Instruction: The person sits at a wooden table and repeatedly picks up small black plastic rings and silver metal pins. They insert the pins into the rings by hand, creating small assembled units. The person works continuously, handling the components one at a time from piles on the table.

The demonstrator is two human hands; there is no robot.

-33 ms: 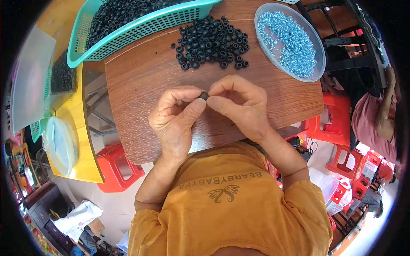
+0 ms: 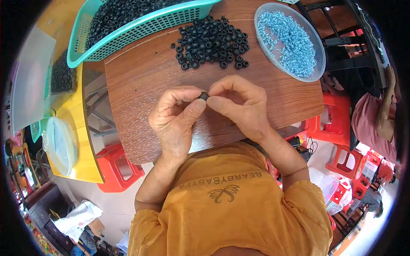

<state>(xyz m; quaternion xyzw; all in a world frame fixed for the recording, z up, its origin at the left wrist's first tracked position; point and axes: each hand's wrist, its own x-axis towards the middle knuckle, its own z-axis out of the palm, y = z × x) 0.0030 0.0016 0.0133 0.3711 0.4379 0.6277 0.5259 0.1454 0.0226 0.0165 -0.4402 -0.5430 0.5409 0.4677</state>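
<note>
"Head view: what's being held?"

"Your left hand (image 2: 174, 119) pinches one black bead (image 2: 203, 96), nearer you than the pile (image 2: 209, 45). Your right hand (image 2: 243, 104) touches it; whether it grips anything, I can't tell."

"How far along?"

"That bead seems mid-work; the pile looks unworked, likewise the basket (image 2: 136, 34) left of it. Blue beads (image 2: 299, 57) sit right of the pile."

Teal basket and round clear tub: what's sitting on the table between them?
In the head view, a loose heap of black beads lies on the brown table between the teal basket and the clear tub.
</note>
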